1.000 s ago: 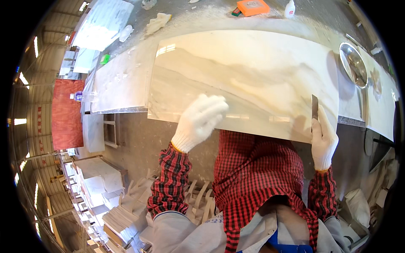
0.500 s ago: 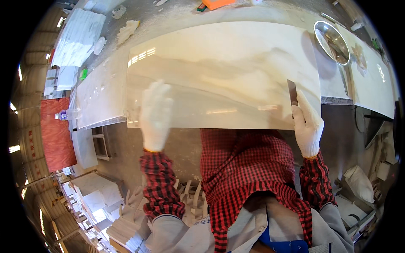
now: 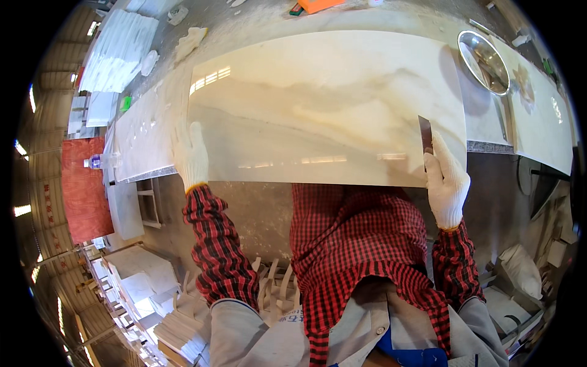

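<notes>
A large glossy cream marble slab [image 3: 324,104] with tan veins lies on the workbench, its near edge hanging over toward me. My left hand [image 3: 191,156], in a white glove, grips the slab's near left corner. At the near right corner is my right hand [image 3: 446,180], also gloved; it holds a thin dark metal scraper blade [image 3: 425,136] upright against the slab. Red checked sleeves cover both forearms.
A round metal bowl [image 3: 484,61] sits on the bench at the right. Another pale slab [image 3: 538,116] lies beyond it. An orange tool [image 3: 318,5] rests at the far edge. White slabs [image 3: 119,52] are stacked at the left; offcuts [image 3: 183,324] are piled on the floor below.
My left hand has slid left from the slab's near edge to its left corner. The view has shifted, so the slab now sits more centred. My right hand keeps the scraper at the right corner.
</notes>
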A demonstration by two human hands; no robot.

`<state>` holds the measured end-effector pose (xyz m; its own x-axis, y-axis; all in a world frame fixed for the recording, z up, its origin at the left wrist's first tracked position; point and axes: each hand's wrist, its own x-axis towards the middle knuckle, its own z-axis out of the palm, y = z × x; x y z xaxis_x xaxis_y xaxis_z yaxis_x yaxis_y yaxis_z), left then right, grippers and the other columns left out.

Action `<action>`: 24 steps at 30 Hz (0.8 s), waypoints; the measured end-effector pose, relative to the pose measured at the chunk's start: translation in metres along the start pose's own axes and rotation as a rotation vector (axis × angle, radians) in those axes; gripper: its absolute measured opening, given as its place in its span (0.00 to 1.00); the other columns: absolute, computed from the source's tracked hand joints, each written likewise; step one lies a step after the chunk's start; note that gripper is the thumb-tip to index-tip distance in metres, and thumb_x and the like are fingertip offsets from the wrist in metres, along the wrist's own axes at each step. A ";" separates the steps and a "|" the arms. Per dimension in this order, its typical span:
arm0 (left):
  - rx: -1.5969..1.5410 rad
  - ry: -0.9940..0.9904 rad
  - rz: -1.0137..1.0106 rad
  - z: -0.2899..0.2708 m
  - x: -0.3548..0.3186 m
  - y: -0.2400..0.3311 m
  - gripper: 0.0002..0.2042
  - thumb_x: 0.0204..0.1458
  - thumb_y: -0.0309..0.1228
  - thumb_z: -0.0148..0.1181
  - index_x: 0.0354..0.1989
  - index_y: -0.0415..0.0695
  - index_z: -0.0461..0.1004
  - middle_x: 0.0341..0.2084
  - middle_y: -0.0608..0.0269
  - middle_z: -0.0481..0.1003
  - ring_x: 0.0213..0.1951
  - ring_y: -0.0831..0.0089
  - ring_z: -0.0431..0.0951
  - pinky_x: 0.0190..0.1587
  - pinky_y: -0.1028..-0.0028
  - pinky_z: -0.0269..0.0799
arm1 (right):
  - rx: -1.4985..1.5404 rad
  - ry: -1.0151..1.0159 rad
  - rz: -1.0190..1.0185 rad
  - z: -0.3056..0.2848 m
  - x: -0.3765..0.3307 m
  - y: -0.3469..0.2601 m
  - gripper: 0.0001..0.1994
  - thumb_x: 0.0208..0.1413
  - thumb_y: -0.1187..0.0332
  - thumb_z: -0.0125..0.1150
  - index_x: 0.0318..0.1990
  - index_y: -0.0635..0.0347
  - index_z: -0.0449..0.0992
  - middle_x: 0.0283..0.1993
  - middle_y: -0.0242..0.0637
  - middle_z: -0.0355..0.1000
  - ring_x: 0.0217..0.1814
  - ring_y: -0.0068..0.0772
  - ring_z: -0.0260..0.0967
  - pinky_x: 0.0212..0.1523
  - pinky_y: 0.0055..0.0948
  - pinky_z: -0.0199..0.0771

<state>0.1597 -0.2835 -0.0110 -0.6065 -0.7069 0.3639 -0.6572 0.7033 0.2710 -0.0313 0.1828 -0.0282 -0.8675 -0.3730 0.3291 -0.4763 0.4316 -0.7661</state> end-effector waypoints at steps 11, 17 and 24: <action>-0.024 -0.037 0.074 0.004 -0.050 0.058 0.20 0.67 0.36 0.54 0.64 0.42 0.72 0.67 0.49 0.68 0.68 0.51 0.64 0.70 0.57 0.56 | -0.095 0.023 -0.071 0.001 0.001 0.005 0.20 0.55 0.81 0.66 0.57 0.65 0.80 0.41 0.48 0.82 0.41 0.42 0.82 0.45 0.32 0.79; 0.009 -0.046 0.152 0.020 -0.050 0.057 0.19 0.67 0.35 0.53 0.64 0.42 0.73 0.66 0.50 0.69 0.66 0.52 0.67 0.69 0.59 0.58 | -0.113 0.042 -0.055 0.002 0.003 0.000 0.19 0.55 0.80 0.66 0.56 0.65 0.80 0.40 0.46 0.82 0.40 0.40 0.81 0.44 0.31 0.79; -0.055 -0.036 0.109 0.013 -0.051 0.062 0.18 0.68 0.33 0.52 0.63 0.39 0.73 0.64 0.50 0.72 0.67 0.56 0.68 0.69 0.61 0.60 | -0.126 0.054 -0.089 0.003 0.004 0.002 0.19 0.54 0.79 0.68 0.55 0.64 0.81 0.40 0.45 0.82 0.39 0.41 0.81 0.43 0.31 0.79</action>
<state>0.1439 -0.2048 -0.0241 -0.6896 -0.6272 0.3620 -0.5614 0.7788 0.2799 -0.0358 0.1795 -0.0303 -0.8259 -0.3713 0.4243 -0.5629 0.4993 -0.6587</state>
